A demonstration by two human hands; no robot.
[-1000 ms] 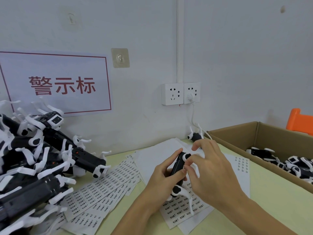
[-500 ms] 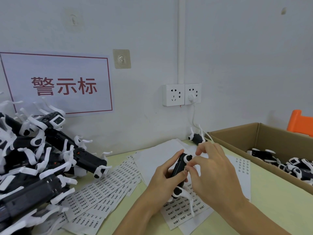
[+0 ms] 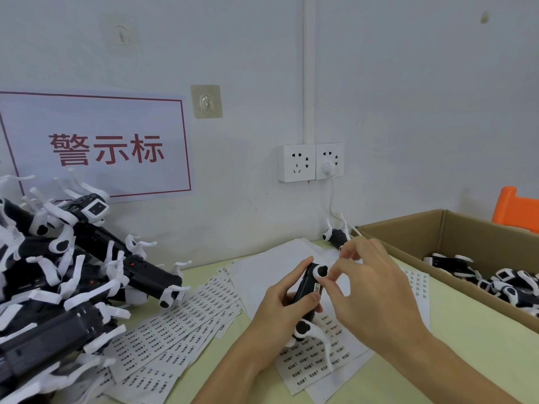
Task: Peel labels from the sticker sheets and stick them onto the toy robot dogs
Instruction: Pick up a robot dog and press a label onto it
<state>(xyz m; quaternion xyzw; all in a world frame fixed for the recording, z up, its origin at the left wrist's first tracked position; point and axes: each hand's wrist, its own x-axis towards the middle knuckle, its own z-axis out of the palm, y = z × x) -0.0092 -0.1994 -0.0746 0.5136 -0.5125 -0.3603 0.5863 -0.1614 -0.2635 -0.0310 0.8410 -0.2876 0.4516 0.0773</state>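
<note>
Here, left hand (image 3: 281, 309) grips toy dog (image 3: 306, 290), right hand (image 3: 370, 290) pinches label (image 3: 317, 287) onto it

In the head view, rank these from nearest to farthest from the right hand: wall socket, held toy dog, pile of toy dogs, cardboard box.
1. held toy dog, touching the right hand
2. cardboard box, right
3. wall socket, on the wall behind
4. pile of toy dogs, far left

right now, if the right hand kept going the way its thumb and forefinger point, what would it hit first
Probably the small white label on the black and white toy robot dog that the left hand grips. The right hand has its fingertips pointing left at it, almost touching; contact is unclear.
</note>
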